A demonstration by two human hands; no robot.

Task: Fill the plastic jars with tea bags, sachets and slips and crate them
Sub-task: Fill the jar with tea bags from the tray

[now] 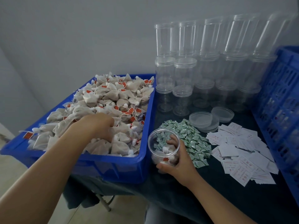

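Open jar (163,147) in my right hand (179,160): thumb hooked across the near wall, fingers (172,140) curled round the far side, showing through the clear plastic. Jar tilts toward me, mouth up, just off the right wall of the blue bin (113,167). A few tea bags already lie in its bottom.

My left hand (98,125) is down in the heap of tea bags (113,97), knuckles up, fingers curled into the pile and mostly buried. They seem to close on bags, but I cannot tell how many. Bags are pale mesh pouches with red tags on strings, heaped above the bin rim.

Just behind and right of the jar: a mound of green-and-white sachets (192,139) on the dark-covered bench (178,191), touching the jar's far side as seen from here. Further right, white slips (242,157) with red print, spread loose. Between sachets and slips, toward the back, clear lids (203,122), some stacked.

Along the wall, empty jars (208,75) stand in stacked rows, several capped. Blue slatted crate (278,102) at the far right edge of the bench.
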